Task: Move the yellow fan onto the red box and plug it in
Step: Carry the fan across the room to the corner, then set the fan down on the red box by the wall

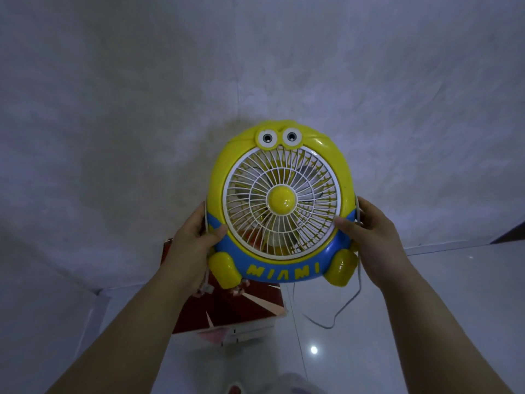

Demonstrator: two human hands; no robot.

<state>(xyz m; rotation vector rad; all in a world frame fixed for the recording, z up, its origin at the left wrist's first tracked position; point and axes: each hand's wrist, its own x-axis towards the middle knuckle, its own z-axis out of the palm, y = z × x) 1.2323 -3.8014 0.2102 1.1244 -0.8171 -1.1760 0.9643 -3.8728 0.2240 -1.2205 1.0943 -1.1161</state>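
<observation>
Left hand [196, 237] and right hand [369, 223] grip the yellow fan [281, 206] above the red box [227, 308]; its dangling cord [341, 308] could snag there.

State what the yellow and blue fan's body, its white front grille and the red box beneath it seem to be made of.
Yellow and blue fan body: glossy moulded plastic, by its sharp highlights and rounded shape.
White front grille: thin ribs, probably plastic, possibly coated wire.
Red box: likely printed cardboard, judging by its flat panels, straight edges and pale rim.
</observation>
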